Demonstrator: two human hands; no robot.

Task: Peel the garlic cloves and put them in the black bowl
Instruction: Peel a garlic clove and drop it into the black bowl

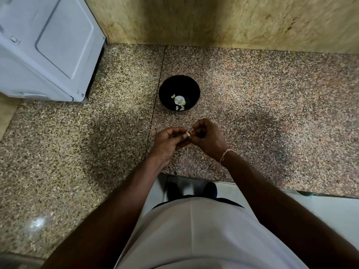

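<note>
A black bowl (179, 93) stands on the speckled granite counter (252, 105), straight ahead of my hands. Several pale peeled garlic cloves (179, 100) lie in its bottom. Just in front of the bowl, my left hand (169, 143) and my right hand (208, 138) meet above the counter. Both pinch one small garlic clove (188, 134) between their fingertips. The clove is mostly hidden by my fingers. A pale string bracelet circles my right wrist.
A white appliance (48, 47) stands at the back left of the counter. A yellowish stone wall (213, 20) runs behind the bowl. The counter's front edge lies just below my wrists, with a white floor (320, 210) and my shoes beneath.
</note>
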